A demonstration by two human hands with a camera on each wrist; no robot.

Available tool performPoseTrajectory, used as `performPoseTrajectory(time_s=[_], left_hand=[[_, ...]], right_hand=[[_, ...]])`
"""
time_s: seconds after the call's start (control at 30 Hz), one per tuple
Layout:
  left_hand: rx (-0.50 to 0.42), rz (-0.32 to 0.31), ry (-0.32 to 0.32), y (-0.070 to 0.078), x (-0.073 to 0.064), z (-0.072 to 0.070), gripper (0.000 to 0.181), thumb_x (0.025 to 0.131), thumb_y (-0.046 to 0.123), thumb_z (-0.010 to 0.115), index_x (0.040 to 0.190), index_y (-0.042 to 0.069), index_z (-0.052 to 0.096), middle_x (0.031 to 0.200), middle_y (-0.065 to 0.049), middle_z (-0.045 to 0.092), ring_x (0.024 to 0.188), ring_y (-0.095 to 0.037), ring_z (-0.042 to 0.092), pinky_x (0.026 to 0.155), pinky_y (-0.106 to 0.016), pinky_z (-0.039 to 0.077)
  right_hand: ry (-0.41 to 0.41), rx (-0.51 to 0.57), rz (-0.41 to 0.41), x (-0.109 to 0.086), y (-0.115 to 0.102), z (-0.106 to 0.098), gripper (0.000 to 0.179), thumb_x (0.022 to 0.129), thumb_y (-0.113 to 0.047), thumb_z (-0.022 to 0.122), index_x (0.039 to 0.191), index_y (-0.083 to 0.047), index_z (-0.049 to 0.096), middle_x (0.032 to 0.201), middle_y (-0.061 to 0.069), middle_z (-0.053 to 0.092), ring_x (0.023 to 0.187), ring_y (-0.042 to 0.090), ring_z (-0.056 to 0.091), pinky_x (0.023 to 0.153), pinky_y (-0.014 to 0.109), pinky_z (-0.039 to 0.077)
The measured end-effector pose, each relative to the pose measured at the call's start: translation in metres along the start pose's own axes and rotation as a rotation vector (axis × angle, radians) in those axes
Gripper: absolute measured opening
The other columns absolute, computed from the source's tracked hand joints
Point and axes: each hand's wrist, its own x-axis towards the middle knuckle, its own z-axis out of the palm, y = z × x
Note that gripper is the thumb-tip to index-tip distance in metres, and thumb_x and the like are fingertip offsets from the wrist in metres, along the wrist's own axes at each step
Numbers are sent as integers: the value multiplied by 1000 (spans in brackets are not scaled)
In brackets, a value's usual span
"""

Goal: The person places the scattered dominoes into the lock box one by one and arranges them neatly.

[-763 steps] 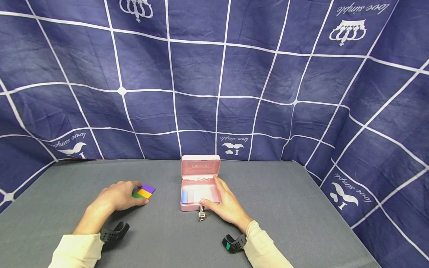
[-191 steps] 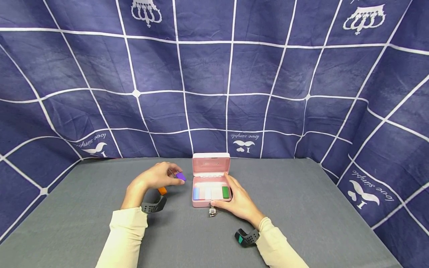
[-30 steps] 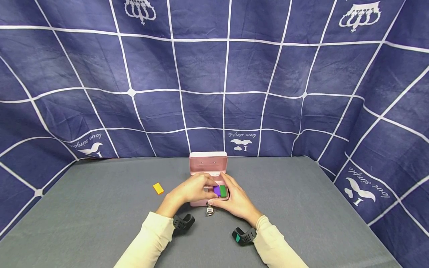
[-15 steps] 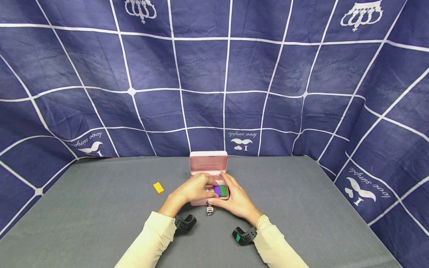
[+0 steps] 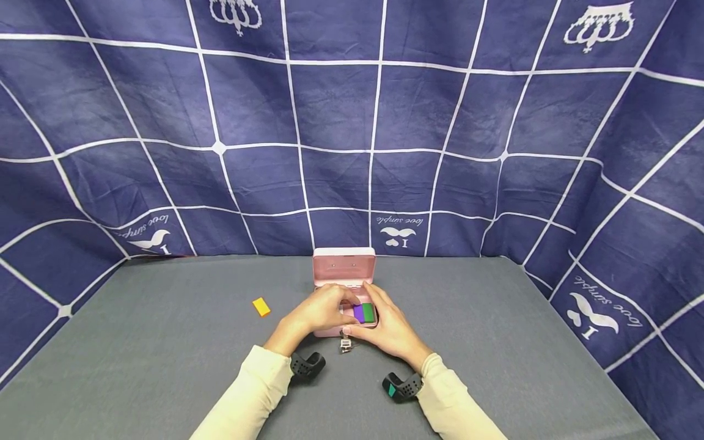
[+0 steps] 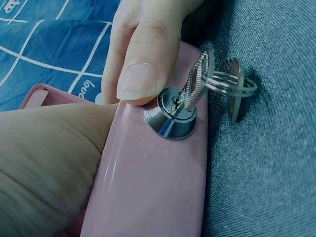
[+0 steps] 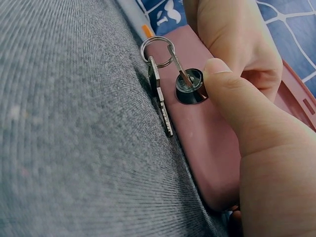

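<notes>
A pink metal cash box stands on the table with its lid raised. Inside, at the right end, a green block lies with a purple block against its left side. My left hand reaches into the box and pinches the purple block by its far and near ends. Around the box's right end, my right hand grips the walls, its thumb beside the round lock on the front. Keys on a ring hang from that lock. My left hand covers the box's left part.
An orange block lies alone on the grey table, left of the box. Behind the table hangs a blue curtain with white lines, which also runs along the right side.
Earlier, the green and purple blocks lay on the table; both are now in the box. Within the last second my left hand slid the purple block slightly right, against the green one.
</notes>
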Motion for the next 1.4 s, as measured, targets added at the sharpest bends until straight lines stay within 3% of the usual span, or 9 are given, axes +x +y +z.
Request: performPoseTrajectory(time_s=[0.4,0.67,1.17,1.4], left_hand=[[-1,-76,-1,2,0,-1,35,73,17,86,103,3,75,100,-6,75,91,-21,68,82,-35,52],[17,-21,-6,2,-1,0,26,78,13,81,102,7,75,86,0,72,74,-15,60,67,-22,45],[23,-72,-15,2,0,0,26,81,15,79,107,12,76,92,3,74,76,-14,62,69,-27,47],[-3,-25,-20,0,0,1,21,83,19,78,102,10,76,84,4,72,71,-9,58,64,-21,45]], right_hand=[[14,1,-26,0,-3,-1,102,74,-57,79,154,-13,32,156,7,37,141,28,40,113,50,35],[8,-7,-23,0,-2,-1,103,74,-57,79,155,-14,32,156,7,38,141,27,40,113,49,35],[14,-11,-35,0,-2,-2,103,74,-58,79,154,-13,32,156,8,38,140,29,41,112,50,36],[1,-15,-15,0,-1,-1,103,74,-59,78,155,-16,31,156,5,37,141,27,40,113,49,35]])
